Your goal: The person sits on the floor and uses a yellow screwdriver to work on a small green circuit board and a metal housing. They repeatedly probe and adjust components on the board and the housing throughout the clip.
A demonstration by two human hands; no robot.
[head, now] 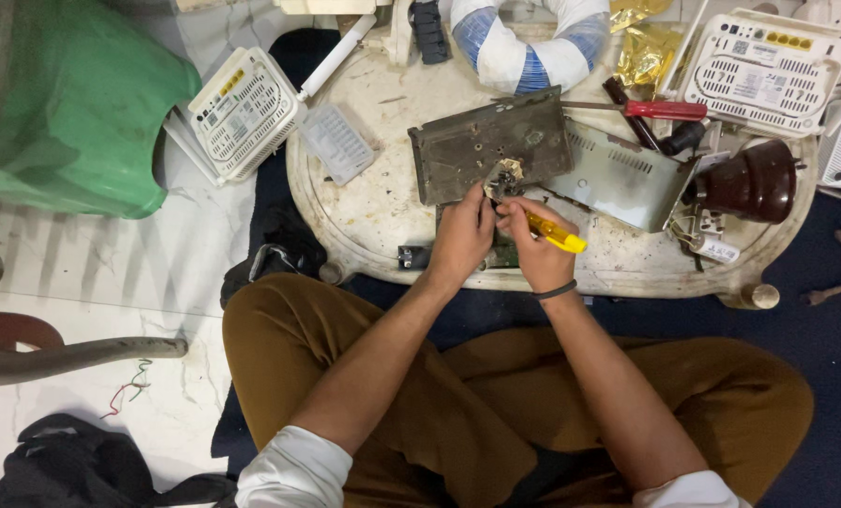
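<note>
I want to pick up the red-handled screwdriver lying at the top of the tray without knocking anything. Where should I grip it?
Probably by the red handle of the red-handled screwdriver, coming from above. It lies flat with the handle fully exposed, while the thin shaft runs left over the grey metal plate and a dark tool lies close below.

Both bare forearms reach forward from white rolled sleeves and converge, the hands meeting close together, nearly touching. The left hand has its fingers curled in a pinching grip. The right hand, a dark band at its wrist, is closed in a fist-like grip, knuckles up.
</note>
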